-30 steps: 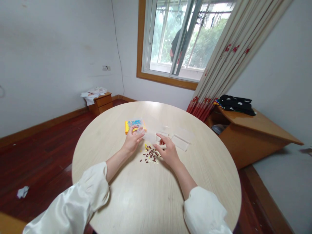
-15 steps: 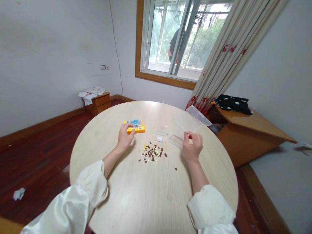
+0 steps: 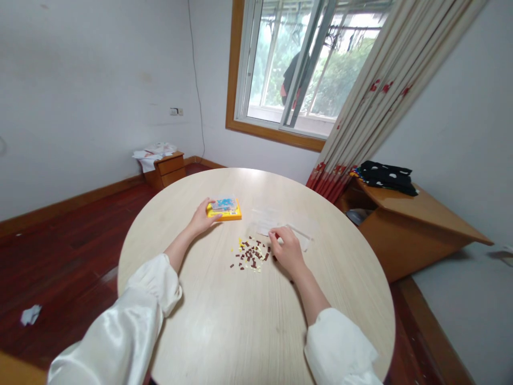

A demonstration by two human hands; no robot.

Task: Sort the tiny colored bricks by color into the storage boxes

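Note:
Around the left side of a yellow box (image 3: pixel 230 216) my left hand (image 3: pixel 202 218) has its fingers and thumb curved, gripping it. A clear case with blue pieces (image 3: pixel 224 204) lies on top of that box. My right hand (image 3: pixel 286 247) is closed, fingertips together, just right of a scattered pile of small brown, yellow and cream pieces (image 3: pixel 252 253); whatever is between its fingers is too small to make out. Behind that hand, a clear plastic tray (image 3: pixel 302 239) is partly hidden.
The round pale table (image 3: pixel 224 321) fills the middle. Beyond it stand a small drawer cabinet (image 3: pixel 170 168) with papers at left, and a tilted wooden cabinet (image 3: pixel 425 214) holding black cloth at right. A curtain (image 3: pixel 360 112) hangs by the window.
My right hand has moved left from the clear trays to the pile's edge. My left hand has closed in on the yellow box. The open clear lid at the back right no longer stands up.

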